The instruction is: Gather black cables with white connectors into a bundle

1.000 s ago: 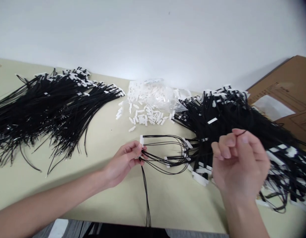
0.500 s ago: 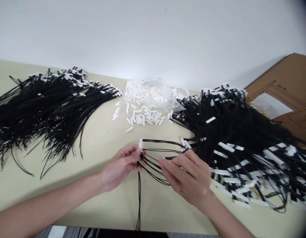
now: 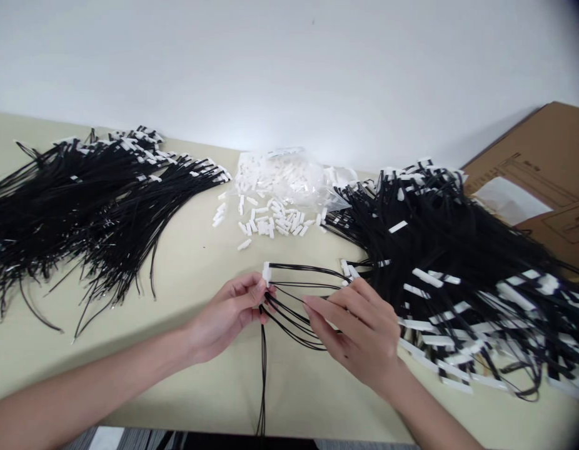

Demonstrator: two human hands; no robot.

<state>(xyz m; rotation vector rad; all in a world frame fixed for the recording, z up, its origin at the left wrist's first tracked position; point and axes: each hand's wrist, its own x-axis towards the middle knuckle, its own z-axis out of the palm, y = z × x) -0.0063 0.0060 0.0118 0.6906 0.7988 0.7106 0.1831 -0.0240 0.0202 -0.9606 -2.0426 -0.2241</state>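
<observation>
Near the front middle of the table, my left hand (image 3: 240,304) pinches a white plastic connector (image 3: 266,273) between thumb and fingers. Several thin black wires (image 3: 294,319) run from it in loops toward the right, and a few more hang down past the table edge. My right hand (image 3: 357,325) is closed, thumb and forefinger pinching one of these black wires to the right of the connector. White connector ends (image 3: 350,269) show just behind the right hand; its curled fingers hide part of the wires.
Black wire bundles with white connectors (image 3: 120,194) lie at the left. Behind my hands are loose white connectors (image 3: 284,217) and a clear plastic bag (image 3: 294,175) of them. A large black cable pile (image 3: 425,237) spreads at the right, beside a cardboard box (image 3: 543,162).
My right hand has shifted slightly right, its thumb and forefinger sliding away from the connector along the wire. The left hand and the connector stay where they were.
</observation>
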